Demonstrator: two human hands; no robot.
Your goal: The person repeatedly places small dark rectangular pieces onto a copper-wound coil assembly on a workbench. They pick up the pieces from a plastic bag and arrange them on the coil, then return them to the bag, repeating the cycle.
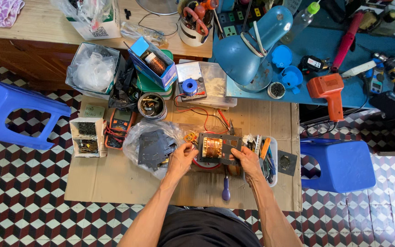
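Both hands, left hand (pixel 182 157) and right hand (pixel 244 160), grip the copper-wound transformer (pixel 216 148) by its sides

Two blue stools (pixel 10 112), one lamp (pixel 252 45) (blue), one transformer (pixel 213 147)

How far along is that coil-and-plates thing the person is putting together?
Already done, it seems: the copper coil is wound and dark plates sit around it. In hand: the left hand and right hand each hold a side of the assembly. Left: a heap of loose plates still lies in the plastic bag beside it. How many belong in it, I cannot tell.
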